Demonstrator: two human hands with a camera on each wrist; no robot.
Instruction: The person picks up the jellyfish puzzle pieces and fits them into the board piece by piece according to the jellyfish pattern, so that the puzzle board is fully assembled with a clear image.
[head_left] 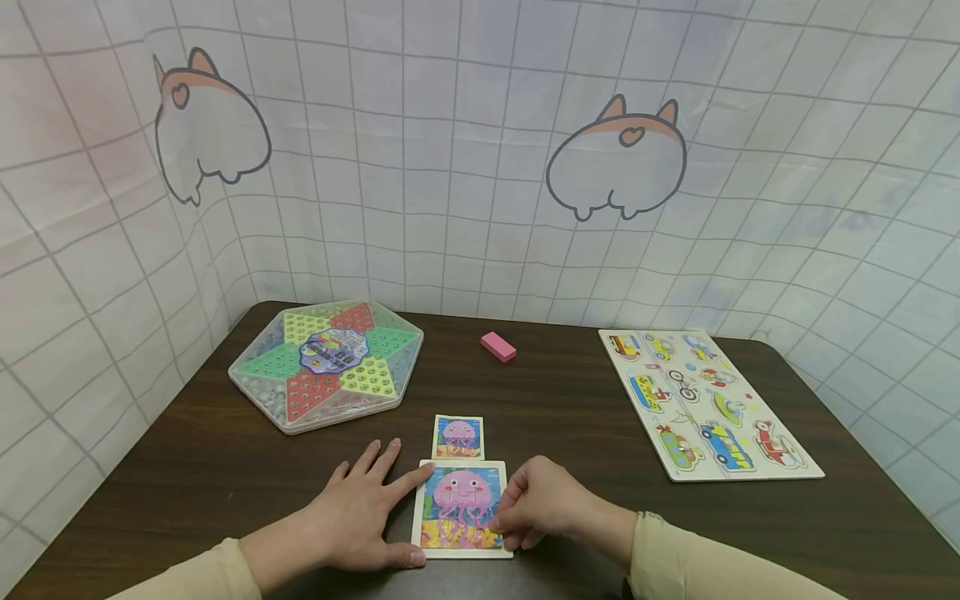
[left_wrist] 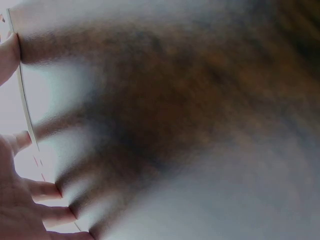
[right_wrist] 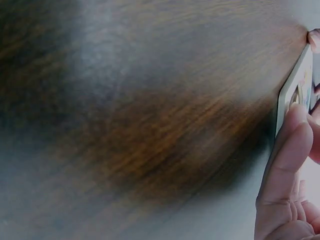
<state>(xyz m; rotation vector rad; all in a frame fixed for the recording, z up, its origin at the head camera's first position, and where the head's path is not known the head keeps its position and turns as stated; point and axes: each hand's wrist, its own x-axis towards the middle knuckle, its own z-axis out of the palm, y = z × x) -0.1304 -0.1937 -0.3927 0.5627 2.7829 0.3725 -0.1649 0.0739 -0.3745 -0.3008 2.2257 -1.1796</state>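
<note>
A square jellyfish jigsaw puzzle [head_left: 462, 507] in a white frame lies flat near the front of the dark table. My left hand [head_left: 354, 515] is spread on the tabletop at its left side, index fingertip at the upper left corner and thumb at the lower left one. With curled fingers my right hand [head_left: 542, 507] grips the puzzle's lower right part; the fingertips cover that area, so whether a single piece is between them is hidden. In the right wrist view the thumb and fingers meet at the puzzle's frame [right_wrist: 283, 102]. Touching the puzzle's top edge is a small jellyfish picture card [head_left: 458, 437].
A hexagonal Chinese checkers box [head_left: 330, 363] sits at the back left. Behind the card lies a pink block [head_left: 498, 346]. To the right is a vehicle puzzle board [head_left: 708, 404]. A gridded white curtain [head_left: 465, 167] hangs behind the table [head_left: 555, 400].
</note>
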